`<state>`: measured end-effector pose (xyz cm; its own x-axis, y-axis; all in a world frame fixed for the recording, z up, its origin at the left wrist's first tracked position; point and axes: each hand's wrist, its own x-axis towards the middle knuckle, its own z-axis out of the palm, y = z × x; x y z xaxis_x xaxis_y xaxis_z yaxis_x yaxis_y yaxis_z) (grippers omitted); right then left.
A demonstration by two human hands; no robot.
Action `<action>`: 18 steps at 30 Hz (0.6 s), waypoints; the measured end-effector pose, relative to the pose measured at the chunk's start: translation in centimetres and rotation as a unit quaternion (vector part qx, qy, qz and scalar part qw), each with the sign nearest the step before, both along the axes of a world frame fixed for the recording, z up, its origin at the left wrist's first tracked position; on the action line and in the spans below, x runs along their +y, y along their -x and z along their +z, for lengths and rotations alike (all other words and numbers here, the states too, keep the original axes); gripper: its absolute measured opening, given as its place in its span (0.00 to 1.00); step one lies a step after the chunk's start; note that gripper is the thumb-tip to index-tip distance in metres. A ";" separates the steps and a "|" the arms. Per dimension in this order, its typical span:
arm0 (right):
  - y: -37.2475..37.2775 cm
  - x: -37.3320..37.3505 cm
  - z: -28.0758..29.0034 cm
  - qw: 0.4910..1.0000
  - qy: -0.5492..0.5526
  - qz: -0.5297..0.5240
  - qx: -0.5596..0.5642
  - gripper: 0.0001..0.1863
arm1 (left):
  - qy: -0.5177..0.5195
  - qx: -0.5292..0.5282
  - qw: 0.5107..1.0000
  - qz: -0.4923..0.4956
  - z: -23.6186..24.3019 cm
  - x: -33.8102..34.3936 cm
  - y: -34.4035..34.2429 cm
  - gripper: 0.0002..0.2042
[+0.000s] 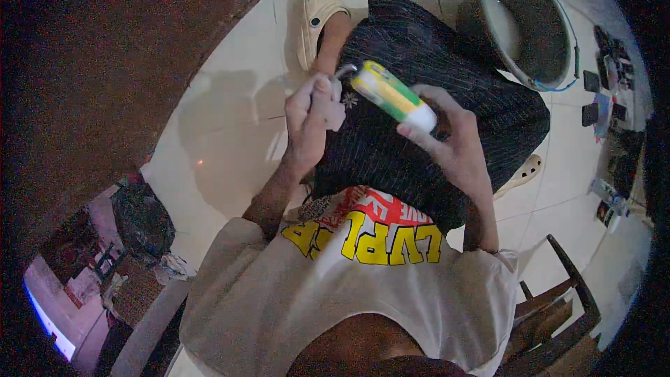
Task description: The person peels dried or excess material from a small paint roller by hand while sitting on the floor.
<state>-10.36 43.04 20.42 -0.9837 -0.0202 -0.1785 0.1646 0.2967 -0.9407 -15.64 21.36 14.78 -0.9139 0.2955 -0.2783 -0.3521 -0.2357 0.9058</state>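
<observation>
My right hand [453,143] grips a yellow and green tube with a white end [392,95], held slanted above my lap. My left hand [310,120] is closed around a small pale object [338,101] with a thin grey tip, right beside the tube's upper end. Both hands hover over my dark pinstriped trousers [433,56]. What the small pale object is cannot be made out.
A grey bucket [558,80] stands on the pale tiled floor at the upper right. A cream clog [317,0] is on my foot ahead. A wooden chair [558,307] sits at the lower right, a dark bag [143,220] at the left, small items [607,98] along the right wall.
</observation>
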 end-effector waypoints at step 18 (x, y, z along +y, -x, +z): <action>0.6 0.8 -3.7 0.985 -0.031 -0.169 0.020 0.21 | -0.061 -0.094 0.994 0.014 -2.5 3.0 2.4 0.15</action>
